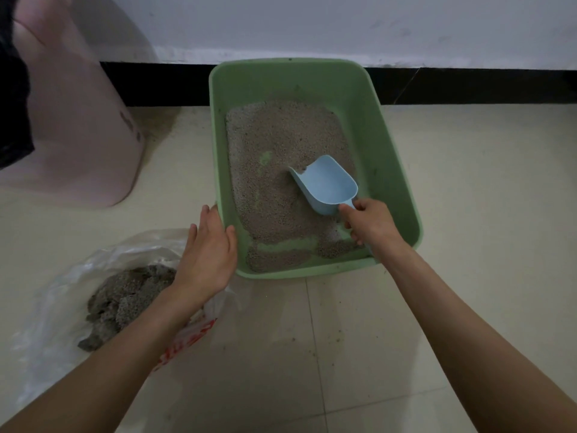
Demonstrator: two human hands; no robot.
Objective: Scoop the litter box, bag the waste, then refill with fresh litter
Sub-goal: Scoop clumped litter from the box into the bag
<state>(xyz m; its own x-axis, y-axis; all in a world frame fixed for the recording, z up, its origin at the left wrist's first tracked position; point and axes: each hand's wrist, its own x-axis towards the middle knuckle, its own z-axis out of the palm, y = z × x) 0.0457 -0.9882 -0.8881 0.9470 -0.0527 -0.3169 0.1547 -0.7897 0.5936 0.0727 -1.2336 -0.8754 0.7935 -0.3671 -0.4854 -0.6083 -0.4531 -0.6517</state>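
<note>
Gripping the handle of the blue scoop (324, 184) with the right hand (370, 225), fingers wrapped tight around it, over the near right part of the green litter box (393, 170). Scoop mouth tipped away toward the far wall, its leading edge dug into the grey litter (281, 142), inside of the scoop looking empty. Bare green streaks of box floor showing through the litter near the front edge and mid-left.

Bracing with the left hand (207, 250), fingers spread and flat against the outer near-left corner of the box, thumb hooked over the rim, pinching nothing.

Down on the tiled floor (374, 323), left of the box, lying open: a clear plastic bag (62, 276) with red print, grey clumps of waste (125, 298) heaped inside, partly under the left forearm. Standing further back on the left, a pink bin (84, 135), close by the wall.
</note>
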